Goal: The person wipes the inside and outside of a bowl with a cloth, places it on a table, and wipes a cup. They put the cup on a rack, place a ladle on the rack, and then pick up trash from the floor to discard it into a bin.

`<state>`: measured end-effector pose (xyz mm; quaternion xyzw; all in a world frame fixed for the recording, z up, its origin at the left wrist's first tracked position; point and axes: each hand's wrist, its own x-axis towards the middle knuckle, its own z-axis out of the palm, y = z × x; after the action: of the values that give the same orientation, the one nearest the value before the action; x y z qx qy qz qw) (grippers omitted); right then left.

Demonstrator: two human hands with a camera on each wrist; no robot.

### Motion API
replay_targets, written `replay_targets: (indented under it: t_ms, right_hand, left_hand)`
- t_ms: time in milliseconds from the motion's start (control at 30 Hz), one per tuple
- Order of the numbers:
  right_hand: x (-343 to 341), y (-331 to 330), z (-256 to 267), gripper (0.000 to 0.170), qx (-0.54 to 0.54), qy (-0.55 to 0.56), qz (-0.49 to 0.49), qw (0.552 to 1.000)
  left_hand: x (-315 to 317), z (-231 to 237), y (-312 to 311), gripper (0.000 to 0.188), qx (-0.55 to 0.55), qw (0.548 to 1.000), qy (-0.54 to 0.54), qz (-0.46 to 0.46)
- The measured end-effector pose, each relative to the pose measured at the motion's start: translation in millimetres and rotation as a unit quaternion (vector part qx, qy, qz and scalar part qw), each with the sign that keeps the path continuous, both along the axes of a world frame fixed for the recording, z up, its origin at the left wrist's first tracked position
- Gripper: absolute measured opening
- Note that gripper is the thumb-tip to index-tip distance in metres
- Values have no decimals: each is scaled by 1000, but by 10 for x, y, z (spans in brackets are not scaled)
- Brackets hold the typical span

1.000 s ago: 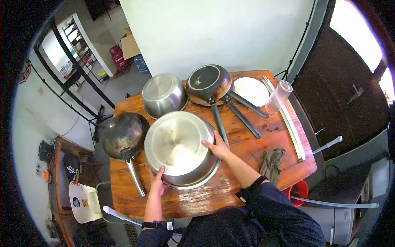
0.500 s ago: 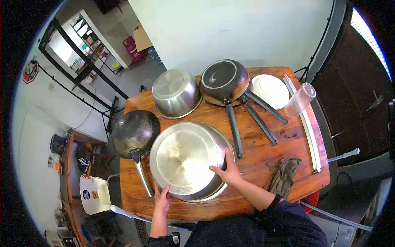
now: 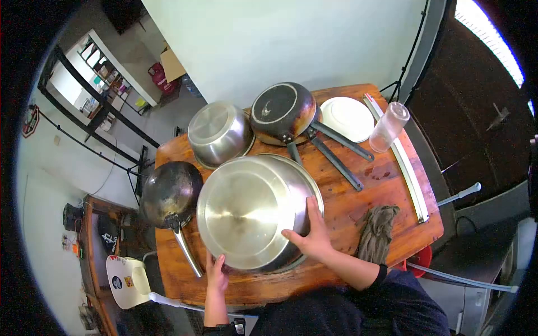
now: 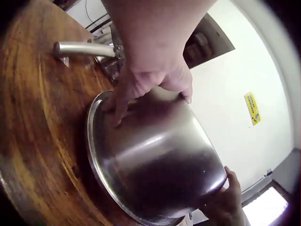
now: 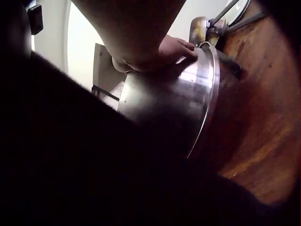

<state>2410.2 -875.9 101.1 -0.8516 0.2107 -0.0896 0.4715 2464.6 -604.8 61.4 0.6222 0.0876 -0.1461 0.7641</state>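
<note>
A large steel basin (image 3: 244,210) is bottom up over the wooden table, its base facing me and its rim showing on the far and right side. My left hand (image 3: 216,274) holds its near left side, thumb by the base edge. In the left wrist view that hand's fingers (image 4: 123,110) lie along the wall near the rim. My right hand (image 3: 315,239) grips the right side, with the thumb toward the base and fingers along the wall. In the right wrist view a dark sleeve hides much of the basin (image 5: 164,101).
A blackened wok (image 3: 171,193) lies upside down at left, a smaller steel bowl (image 3: 218,131) behind. Stacked frying pans (image 3: 283,112) point handles toward me. A white plate (image 3: 348,119), clear plastic cup (image 3: 390,126), long white strip (image 3: 409,179) and crumpled cloth (image 3: 378,232) lie at right.
The basin's base has come nearer to me and looks larger. Its rim, earlier showing in front, now shows behind and to the right, overlapping a pan handle. Both hands moved with it.
</note>
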Motion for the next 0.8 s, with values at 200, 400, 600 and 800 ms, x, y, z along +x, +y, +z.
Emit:
replay_targets:
  t_ms: [200, 400, 600, 800]
  right_hand:
    - [95, -342, -4, 91, 39, -38, -39, 998]
    - [150, -457, -225, 94, 51, -50, -36, 997]
    - [167, -413, -277, 94, 62, -60, -29, 996]
    - [159, -387, -456, 92, 102, -76, -32, 991]
  left_hand:
    - [222, 69, -428, 64, -49, 998, 30, -21]
    - [289, 184, -568, 68, 40, 999, 29, -22]
    - [350, -80, -446, 72, 27, 1000, 5, -11]
    - [395, -117, -413, 75, -11, 999, 11, -30]
